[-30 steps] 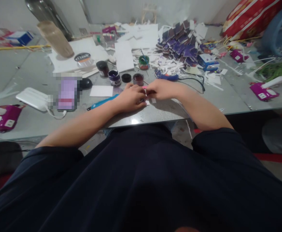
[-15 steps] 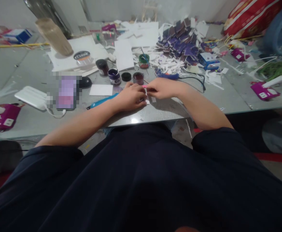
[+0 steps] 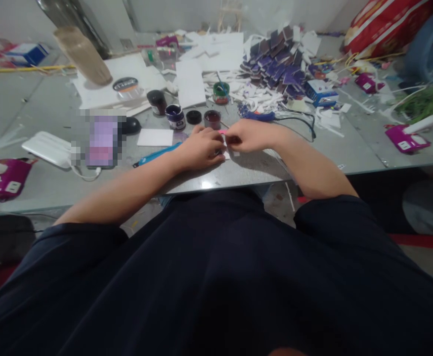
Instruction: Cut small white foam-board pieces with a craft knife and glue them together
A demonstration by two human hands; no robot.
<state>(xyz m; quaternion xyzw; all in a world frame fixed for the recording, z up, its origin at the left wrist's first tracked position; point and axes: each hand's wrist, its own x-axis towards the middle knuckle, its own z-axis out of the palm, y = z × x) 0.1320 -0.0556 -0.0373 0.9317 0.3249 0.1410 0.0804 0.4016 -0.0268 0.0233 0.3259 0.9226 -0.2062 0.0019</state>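
Note:
Side by side near the table's front edge, my two hands nearly touch at the fingertips. My left hand (image 3: 203, 149) rests low with its fingers curled and closed over something small, mostly hidden beneath them. The thumb and fingers of my right hand (image 3: 245, 134) are pinched together; what they hold is hidden. A small white piece (image 3: 232, 155) shows on the table under the fingertips, and a bit of something pink (image 3: 223, 132) shows between the hands. Left of them lie a blue tool (image 3: 159, 154) and a white rectangular block (image 3: 155, 137).
Behind my hands stand an open ink jar (image 3: 175, 118), a dark red jar (image 3: 212, 119), a black lid (image 3: 194, 117) and a green jar (image 3: 221, 93). Blue-handled pliers (image 3: 257, 116) lie right, before a heap of purple pieces (image 3: 279, 66). A phone (image 3: 103, 141) lies left.

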